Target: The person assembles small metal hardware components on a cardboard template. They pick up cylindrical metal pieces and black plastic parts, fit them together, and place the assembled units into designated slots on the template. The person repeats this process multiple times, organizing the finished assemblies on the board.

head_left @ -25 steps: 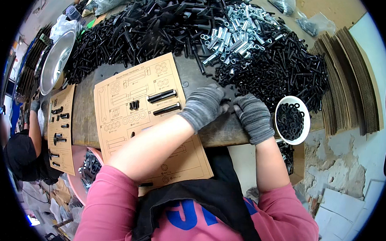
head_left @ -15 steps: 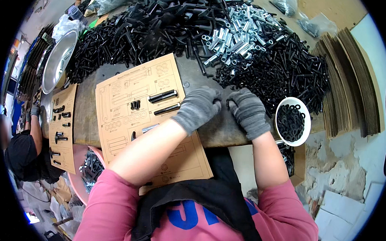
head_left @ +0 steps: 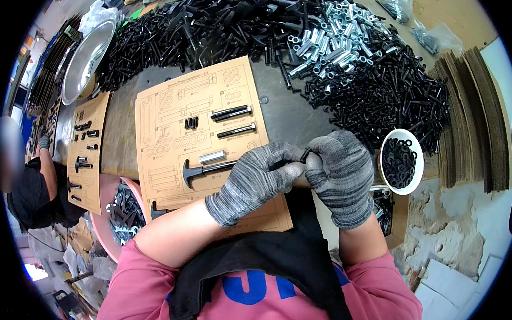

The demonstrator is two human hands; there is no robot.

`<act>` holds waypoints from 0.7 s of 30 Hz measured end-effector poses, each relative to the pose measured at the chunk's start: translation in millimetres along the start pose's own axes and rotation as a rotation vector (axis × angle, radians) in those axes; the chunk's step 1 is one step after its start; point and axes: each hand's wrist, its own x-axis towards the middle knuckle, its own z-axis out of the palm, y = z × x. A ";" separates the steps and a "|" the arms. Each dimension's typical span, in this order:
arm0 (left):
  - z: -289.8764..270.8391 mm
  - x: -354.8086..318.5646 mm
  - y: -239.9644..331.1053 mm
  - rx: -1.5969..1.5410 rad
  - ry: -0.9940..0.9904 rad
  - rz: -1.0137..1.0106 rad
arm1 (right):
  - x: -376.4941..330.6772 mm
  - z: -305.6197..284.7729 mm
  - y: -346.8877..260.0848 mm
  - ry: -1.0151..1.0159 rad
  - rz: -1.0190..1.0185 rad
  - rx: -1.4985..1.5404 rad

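My left hand (head_left: 255,181) and my right hand (head_left: 342,177), both in grey striped knit gloves, meet in front of my chest. Their fingertips pinch a small black bolt (head_left: 305,155) between them; its lower part is hidden. Under my left forearm lies a printed cardboard sheet (head_left: 151,110). On it rest long black bolts (head_left: 232,113), short black screws (head_left: 191,123), a silver sleeve (head_left: 212,157) and a black T-handled bolt (head_left: 198,173). A second black T-shaped end (head_left: 158,209) shows beside my left forearm, the rest hidden.
Heaped black hardware (head_left: 206,32) and silver sleeves (head_left: 344,35) cover the far table. A white bowl of black washers (head_left: 418,163) stands right, before stacked cardboard (head_left: 469,124). Leftward are another loaded sheet (head_left: 102,109), a metal bowl (head_left: 73,82), a pink tub (head_left: 103,233) and a co-worker (head_left: 40,190).
Both hands have come nearer my body and together, away from the black heap, with the small bolt now visible between them. The T-handled bolt on the sheet has come into sight.
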 end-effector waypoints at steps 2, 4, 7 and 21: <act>-2.1 -2.7 -5.5 0.066 0.023 0.049 | -1.7 0.6 -3.9 0.019 -0.032 0.006; -3.4 -6.6 -7.3 0.107 0.040 0.090 | -2.6 0.1 -7.2 0.006 -0.026 0.031; -3.9 -12.9 -3.8 0.132 0.044 0.135 | -2.0 -6.8 -12.8 -0.103 0.053 0.204; -3.1 -25.7 0.6 -0.120 -0.039 -0.019 | -9.7 -14.0 -19.8 -0.197 0.195 0.525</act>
